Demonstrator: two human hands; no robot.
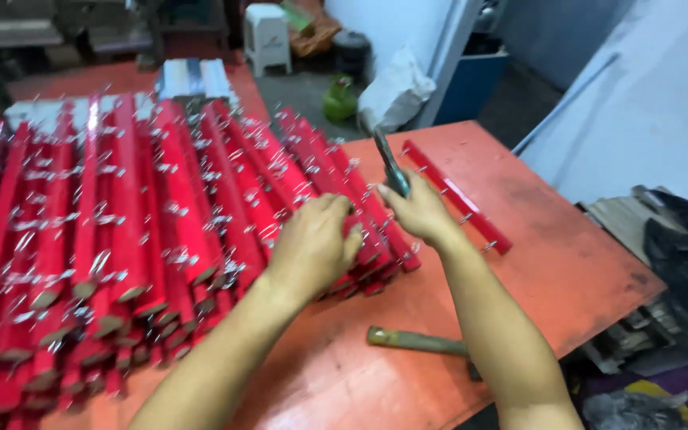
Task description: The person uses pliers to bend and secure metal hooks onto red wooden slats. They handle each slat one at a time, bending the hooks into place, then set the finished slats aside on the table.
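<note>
Head view | left hand (312,243) rests on stacked red wooden slats (121,231), grip loose | right hand (420,211) clasps grey metal tool (390,163) | slats look stiff, light; hold mid-length, clear of the metal staples.

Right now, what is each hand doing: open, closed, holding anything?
Left hand: fingers curled onto the pile of red sticks; a firm grasp cannot be told.
Right hand: closed on a dark metal tool.

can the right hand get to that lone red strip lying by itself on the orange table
Probably yes. The right hand sits just beside the single red wooden strip, with bare orange tabletop between them. It already grips a dark metal tool, though, so picking the strip up looks awkward.
</note>
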